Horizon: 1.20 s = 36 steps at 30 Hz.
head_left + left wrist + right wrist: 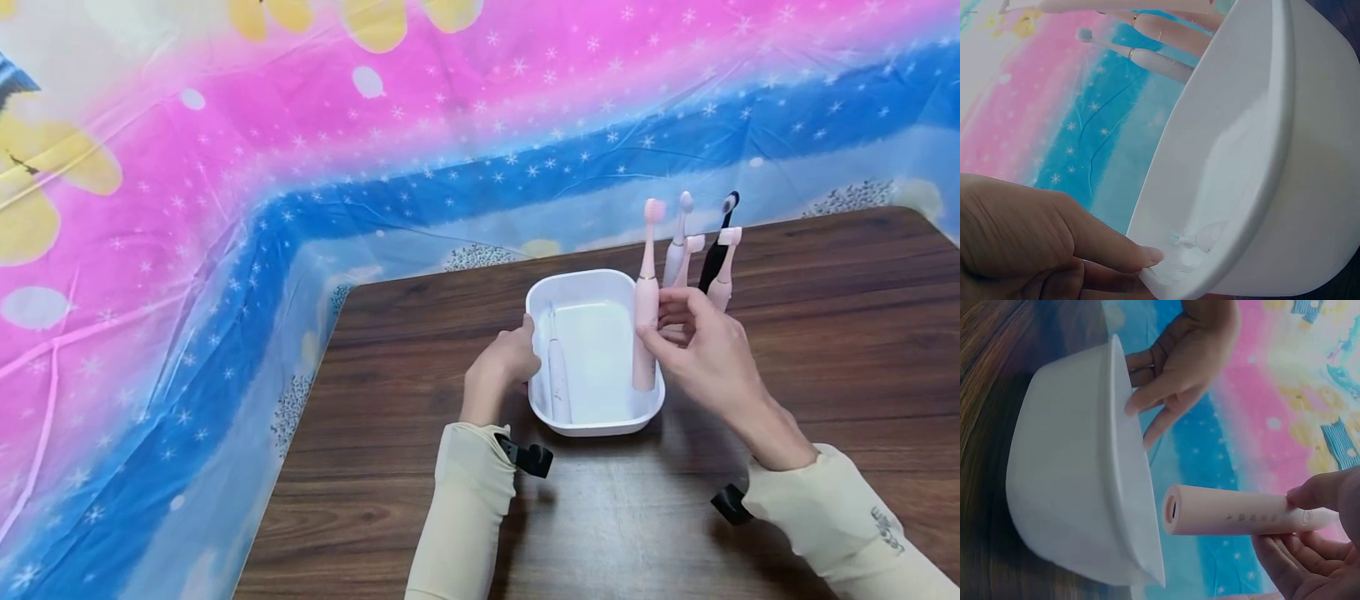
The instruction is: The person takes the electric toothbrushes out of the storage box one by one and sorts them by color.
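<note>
My right hand (708, 354) pinches a pink electric toothbrush (645, 321) between thumb and fingers, brush head up. Its base overlaps the right side of a white plastic basin (596, 431) in the head view. In the right wrist view, the pink handle (1229, 510) shows a row of small marks and its round base faces the basin's rim (1119, 469). My left hand (502, 367) grips the basin's left rim, thumb (1129, 253) over the edge and fingers outside. Inside the basin, a white electric toothbrush (558, 379) lies along the left wall.
Behind my right hand stand several more electric toothbrushes: a white one (673, 250), a black one (714, 254) and pink ones (722, 283). Their lower ends are hidden by the hand. Everything is on a dark wood table (390, 400), with a patterned cloth (420, 142) hanging behind it.
</note>
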Each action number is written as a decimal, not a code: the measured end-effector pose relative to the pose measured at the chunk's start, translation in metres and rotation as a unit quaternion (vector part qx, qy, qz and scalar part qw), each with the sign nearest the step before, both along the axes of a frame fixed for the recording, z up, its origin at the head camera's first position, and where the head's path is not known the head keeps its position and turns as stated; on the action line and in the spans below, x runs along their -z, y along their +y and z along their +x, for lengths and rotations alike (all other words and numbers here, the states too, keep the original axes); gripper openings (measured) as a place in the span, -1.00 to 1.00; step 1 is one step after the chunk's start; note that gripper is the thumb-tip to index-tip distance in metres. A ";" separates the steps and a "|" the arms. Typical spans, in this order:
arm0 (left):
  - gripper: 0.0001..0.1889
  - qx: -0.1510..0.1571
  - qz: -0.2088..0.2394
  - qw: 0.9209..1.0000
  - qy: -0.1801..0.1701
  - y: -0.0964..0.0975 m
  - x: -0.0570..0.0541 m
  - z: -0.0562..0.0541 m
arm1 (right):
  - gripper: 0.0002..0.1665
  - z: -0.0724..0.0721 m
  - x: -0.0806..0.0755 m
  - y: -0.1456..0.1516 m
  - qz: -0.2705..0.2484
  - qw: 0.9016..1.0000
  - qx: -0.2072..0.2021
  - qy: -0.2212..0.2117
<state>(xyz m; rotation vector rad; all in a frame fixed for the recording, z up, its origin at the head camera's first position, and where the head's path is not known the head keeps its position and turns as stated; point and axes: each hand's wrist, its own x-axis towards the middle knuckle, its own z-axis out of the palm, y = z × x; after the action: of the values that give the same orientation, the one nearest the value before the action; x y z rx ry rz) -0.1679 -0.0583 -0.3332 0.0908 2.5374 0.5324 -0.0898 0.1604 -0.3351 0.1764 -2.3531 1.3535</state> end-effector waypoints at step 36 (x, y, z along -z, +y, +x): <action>-0.23 -0.003 0.022 1.000 -0.002 -0.002 0.003 0.001 | -0.55 0.005 0.038 0.030 -0.002 0.999 0.052 -0.001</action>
<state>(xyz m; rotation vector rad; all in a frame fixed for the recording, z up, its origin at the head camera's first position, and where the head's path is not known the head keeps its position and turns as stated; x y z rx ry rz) -0.1667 -0.0605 -0.3360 0.0987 2.5235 0.5899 -0.0848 0.1909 -0.3731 0.0504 -2.3263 1.3082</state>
